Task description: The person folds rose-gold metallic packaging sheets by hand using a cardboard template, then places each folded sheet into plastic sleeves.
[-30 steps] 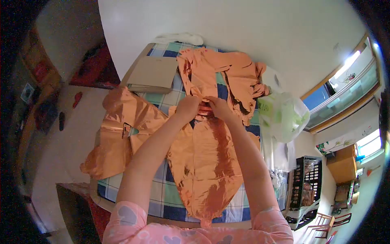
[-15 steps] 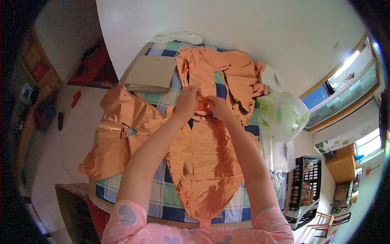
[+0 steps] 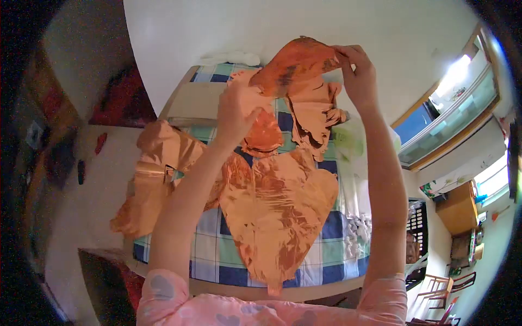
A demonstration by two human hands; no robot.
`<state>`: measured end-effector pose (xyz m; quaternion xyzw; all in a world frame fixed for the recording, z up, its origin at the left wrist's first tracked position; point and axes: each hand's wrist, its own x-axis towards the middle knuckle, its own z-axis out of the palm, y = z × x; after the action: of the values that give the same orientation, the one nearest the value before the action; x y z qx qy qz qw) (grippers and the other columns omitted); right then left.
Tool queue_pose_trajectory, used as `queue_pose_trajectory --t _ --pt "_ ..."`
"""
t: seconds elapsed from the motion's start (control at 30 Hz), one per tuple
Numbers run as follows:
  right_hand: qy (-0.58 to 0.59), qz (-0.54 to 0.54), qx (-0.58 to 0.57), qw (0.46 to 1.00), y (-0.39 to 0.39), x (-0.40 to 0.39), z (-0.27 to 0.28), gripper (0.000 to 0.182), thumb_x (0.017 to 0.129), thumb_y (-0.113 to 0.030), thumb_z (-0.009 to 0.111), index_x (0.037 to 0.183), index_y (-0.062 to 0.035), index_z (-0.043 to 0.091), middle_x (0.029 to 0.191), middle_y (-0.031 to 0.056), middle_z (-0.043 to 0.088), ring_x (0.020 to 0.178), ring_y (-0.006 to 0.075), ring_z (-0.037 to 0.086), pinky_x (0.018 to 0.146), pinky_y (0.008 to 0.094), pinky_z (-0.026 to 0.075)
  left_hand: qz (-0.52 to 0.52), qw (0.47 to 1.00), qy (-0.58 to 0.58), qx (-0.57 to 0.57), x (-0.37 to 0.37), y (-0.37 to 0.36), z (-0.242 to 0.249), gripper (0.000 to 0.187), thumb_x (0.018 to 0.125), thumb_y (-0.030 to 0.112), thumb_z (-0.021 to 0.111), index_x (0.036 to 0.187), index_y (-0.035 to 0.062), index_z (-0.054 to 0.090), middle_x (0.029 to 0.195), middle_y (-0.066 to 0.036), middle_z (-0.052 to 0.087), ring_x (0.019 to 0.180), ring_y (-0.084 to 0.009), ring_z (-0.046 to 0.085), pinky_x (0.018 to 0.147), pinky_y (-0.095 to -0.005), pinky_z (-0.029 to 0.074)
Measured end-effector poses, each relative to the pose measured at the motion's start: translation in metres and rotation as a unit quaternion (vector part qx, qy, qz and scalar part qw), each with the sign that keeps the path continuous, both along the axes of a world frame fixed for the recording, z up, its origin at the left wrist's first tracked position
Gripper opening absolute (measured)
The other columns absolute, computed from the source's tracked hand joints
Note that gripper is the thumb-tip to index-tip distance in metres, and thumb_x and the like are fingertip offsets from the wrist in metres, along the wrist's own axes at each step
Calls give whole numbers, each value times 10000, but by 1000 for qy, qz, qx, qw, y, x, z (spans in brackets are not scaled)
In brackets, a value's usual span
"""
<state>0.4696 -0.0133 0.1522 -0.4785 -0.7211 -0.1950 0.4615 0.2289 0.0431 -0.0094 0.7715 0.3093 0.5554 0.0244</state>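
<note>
The hands have come up and apart from the close work over the bed; a copper foil piece point(image 3: 296, 60) is now raised between them, so its dark, creased underside shows and its upper edge arches in front of the wall. The right hand point(image 3: 359, 68) pinches the far corner between thumb and fingers, a small gap showing behind the pinch; the left hand point(image 3: 236, 106) is closed at the near end, though blur makes its exact fingertip hold hard to make out. The large foil piece point(image 3: 277, 206) lies flat and wrinkled on the checked cloth point(image 3: 206, 231), its narrow tail towards the person; a second foil piece point(image 3: 179, 146) lies to its left, and a crumpled foil pile point(image 3: 310, 119) beyond it. A reddish foil part point(image 3: 263, 130) sits just below the left hand; whether it joins the raised piece cannot be told. The right forearm point(image 3: 383, 179) hides part of the plastic bag point(image 3: 350, 138) and the black basket point(image 3: 417, 223); the left forearm covers some foil; the picture's dark rim swallows the room's edges.
</note>
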Motion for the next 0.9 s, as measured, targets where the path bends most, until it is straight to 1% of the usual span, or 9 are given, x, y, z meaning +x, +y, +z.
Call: queue_pose_trajectory --t 0.13,0.23,0.33,0.43,0.53,0.63,0.73,0.77,0.9 --pt "47 78 -81 992 -60 -24 41 197 866 -95 606 1049 -71 675 959 102 678 860 228 649 772 304 500 -108 985 -121 -59 3 -24 72 733 733 234 782 1345 50 423 1291 -154 538 1141 -266 559 967 -398 408" --pt "92 118 -132 980 -104 -45 55 215 929 -83 555 1116 -17 640 1000 41 677 912 102 616 817 252 487 -265 949 -146 -92 12 -41 105 626 738 235 792 1268 45 518 1111 -100 640 981 -193 626 877 -340 466" --pt "128 115 -180 969 -137 -53 68 229 923 -91 569 1126 -8 631 980 28 672 913 95 607 831 237 478 -380 890 -121 -220 3 -83 144 470 749 222 789 1150 39 625 918 -47 692 831 -128 650 751 -268 510" --pt "83 93 -136 983 -161 -60 74 169 893 -93 595 1025 -13 663 939 53 697 872 117 621 796 280 493 -361 887 -94 -273 -3 -115 155 326 776 216 770 1028 32 676 767 -9 668 688 -71 601 596 -228 479" --pt "73 175 -111 976 -170 -63 67 254 885 -78 603 1134 -33 619 953 49 697 860 118 616 800 282 491 -322 890 -75 -315 -7 -141 164 226 800 231 753 857 19 699 631 5 612 550 -63 520 489 -252 407" --pt "249 157 -145 945 -198 -70 52 421 874 -79 637 1283 -63 537 1050 40 658 1000 126 590 887 256 470 -231 911 -114 -321 0 -145 154 227 819 238 738 795 17 690 577 16 564 486 -56 441 438 -267 336" --pt "192 164 -283 925 -200 -30 -10 537 852 -108 670 1349 -82 470 1172 70 625 1125 156 543 934 287 457 -274 887 -139 -344 -15 -157 152 239 827 242 733 759 19 683 563 15 556 464 -58 430 437 -263 344" --pt "78 124 -300 943 -208 -29 -33 521 841 -115 679 1327 -76 495 1222 80 599 1173 167 511 942 296 453 -291 882 -133 -345 -17 -154 149 235 828 241 732 765 20 682 559 14 555 461 -59 433 439 -261 351" --pt "-50 76 -441 893 -213 -22 -110 391 794 -209 682 1160 -86 618 1074 166 660 1033 294 622 839 381 513 -322 872 -168 -327 -17 -165 150 215 834 231 725 803 23 680 579 12 576 481 -62 477 450 -252 388"
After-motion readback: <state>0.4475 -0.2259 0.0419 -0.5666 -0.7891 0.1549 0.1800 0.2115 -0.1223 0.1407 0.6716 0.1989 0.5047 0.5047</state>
